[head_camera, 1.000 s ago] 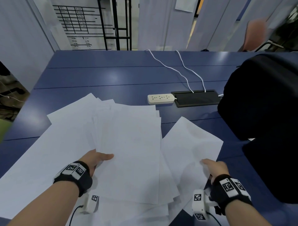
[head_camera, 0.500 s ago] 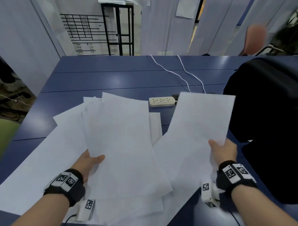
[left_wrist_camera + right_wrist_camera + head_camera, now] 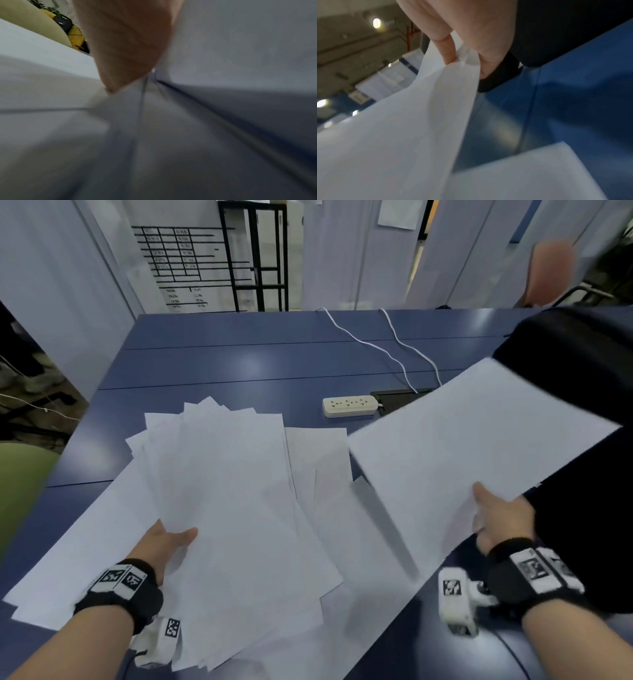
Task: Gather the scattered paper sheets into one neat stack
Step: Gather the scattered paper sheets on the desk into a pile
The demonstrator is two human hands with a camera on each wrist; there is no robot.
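Head view: right hand (image 3: 501,517) pinching lifted sheet (image 3: 462,446), left hand (image 3: 166,544) gripping fanned sheets (image 3: 219,491).

The right hand (image 3: 501,517) has lifted a single sheet (image 3: 479,446) off the surface (image 3: 239,361) — a second ago it lay flat — and now holds it pinched toward 2 o'clock. The left hand (image 3: 166,544) has fanned its held sheets (image 3: 222,491) toward 12 o'clock.
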